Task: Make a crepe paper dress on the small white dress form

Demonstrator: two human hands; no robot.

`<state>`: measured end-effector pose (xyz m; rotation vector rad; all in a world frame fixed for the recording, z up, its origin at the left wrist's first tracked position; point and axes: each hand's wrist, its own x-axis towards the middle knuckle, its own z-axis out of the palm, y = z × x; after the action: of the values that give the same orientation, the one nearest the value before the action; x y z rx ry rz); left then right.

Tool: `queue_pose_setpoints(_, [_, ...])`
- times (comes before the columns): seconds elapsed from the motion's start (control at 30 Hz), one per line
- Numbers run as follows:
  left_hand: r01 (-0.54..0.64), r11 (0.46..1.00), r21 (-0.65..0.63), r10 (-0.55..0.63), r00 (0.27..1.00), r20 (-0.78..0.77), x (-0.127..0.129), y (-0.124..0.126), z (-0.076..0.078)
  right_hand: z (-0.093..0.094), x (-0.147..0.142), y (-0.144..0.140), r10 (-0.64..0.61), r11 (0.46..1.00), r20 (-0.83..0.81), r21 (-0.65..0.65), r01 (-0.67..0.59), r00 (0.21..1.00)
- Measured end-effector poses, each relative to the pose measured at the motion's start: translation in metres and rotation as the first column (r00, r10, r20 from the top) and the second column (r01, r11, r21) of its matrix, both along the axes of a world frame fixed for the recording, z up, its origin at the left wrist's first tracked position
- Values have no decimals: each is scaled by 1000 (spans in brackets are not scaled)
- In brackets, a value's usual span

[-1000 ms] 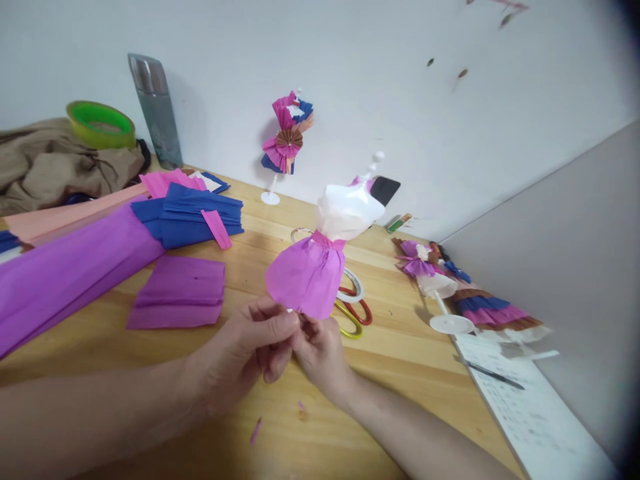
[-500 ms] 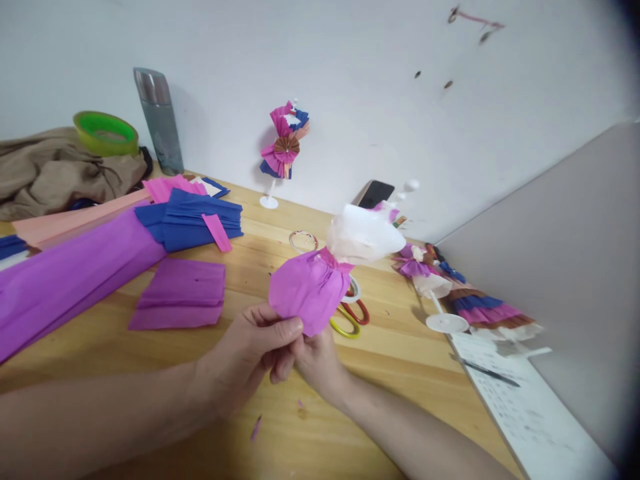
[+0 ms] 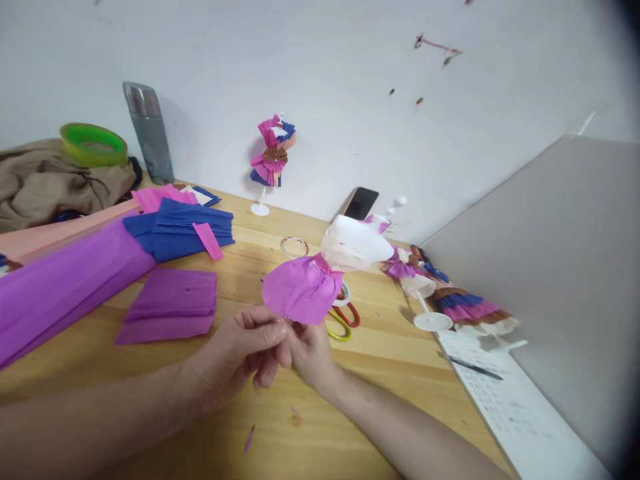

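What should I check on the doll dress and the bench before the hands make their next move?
1. Both hands on the work: left hand and right hand pinch below the pink skirt. Ok.
2. Doll upright: the white bodice tilts to the right. Not ok.
3. Waist gathered tight: cannot tell.
4. Scissors within reach: lying just behind the skirt. Ok.
5. Spare purple sheets at hand: flat on the table, left of the hands. Ok.
6. Stand under the skirt: hidden by fingers. Cannot tell.
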<state>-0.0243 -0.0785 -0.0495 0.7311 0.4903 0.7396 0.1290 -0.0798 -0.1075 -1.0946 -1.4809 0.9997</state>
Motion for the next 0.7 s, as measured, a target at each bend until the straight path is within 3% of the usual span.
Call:
queue_pose_setpoints(0.2, [-74, 997, 3, 74, 984, -160, -3, 7, -2, 17, 2, 5, -58, 995, 171, 89, 43, 984])
queue_pose_setpoints(0.3, [-195, 968, 156, 233, 930, -283, -4, 19, -2, 20, 2, 8, -44, 997, 153, 69, 34, 987])
queue_pose_setpoints(0.4, [-138, 910, 390, 280, 900, -334, -5, 30, -4, 18, 3, 11, -25, 998, 122, 64, 17, 992])
queue_pose_setpoints(0.5, [-57, 851, 522, 273, 897, -347, -5, 34, -10, 18, 4, 12, -12, 995, 107, 102, 1, 994])
queue_pose_setpoints(0.57, [-40, 836, 547, 286, 884, -371, -4, 33, -15, 19, 3, 11, 24, 994, 76, 108, -32, 997])
queue_pose_setpoints(0.7, [-37, 865, 501, 253, 893, -372, 0, 28, -16, 23, -2, 11, 85, 995, -12, 48, -84, 996])
